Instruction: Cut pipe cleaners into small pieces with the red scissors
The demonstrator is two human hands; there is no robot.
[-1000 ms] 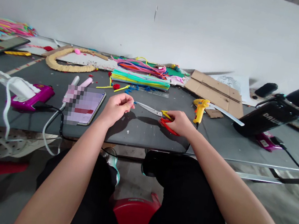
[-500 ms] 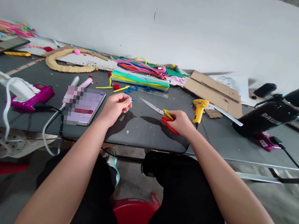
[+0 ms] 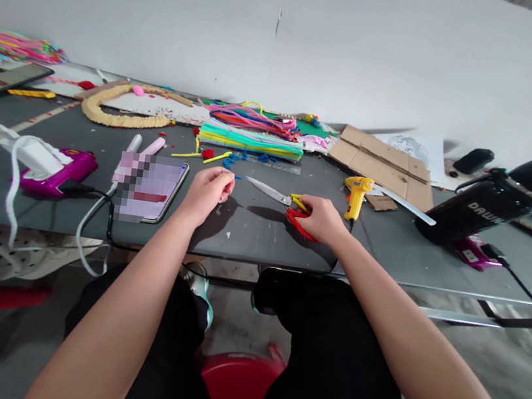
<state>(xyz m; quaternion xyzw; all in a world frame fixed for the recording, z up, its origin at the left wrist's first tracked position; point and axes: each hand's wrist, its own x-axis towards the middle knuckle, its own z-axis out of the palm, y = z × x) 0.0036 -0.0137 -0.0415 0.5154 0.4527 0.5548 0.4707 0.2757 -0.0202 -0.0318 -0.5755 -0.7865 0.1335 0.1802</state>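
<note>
My right hand (image 3: 321, 218) grips the red and yellow handles of a pair of scissors (image 3: 274, 195). Their steel blades are closed and point left, a short gap away from my left hand. My left hand (image 3: 208, 190) is pinched shut above the dark table (image 3: 251, 234), holding a tiny blue piece (image 3: 237, 177) that barely shows past the fingertips. A phone (image 3: 151, 189) lies just left of that hand. Short blue scraps (image 3: 235, 159) lie behind it.
Stacks of coloured pipe cleaners (image 3: 249, 139) sit mid-table, a tan fuzzy ring (image 3: 119, 114) to their left. A yellow glue gun (image 3: 356, 196) stands right of the scissors, a purple glue gun (image 3: 60, 169) with cables at left. Cardboard (image 3: 382, 163) and a black bottle (image 3: 498, 202) lie at right.
The scissors drew back to the right from my left hand, and their tips now rest apart from it. My left hand dropped slightly toward the table.
</note>
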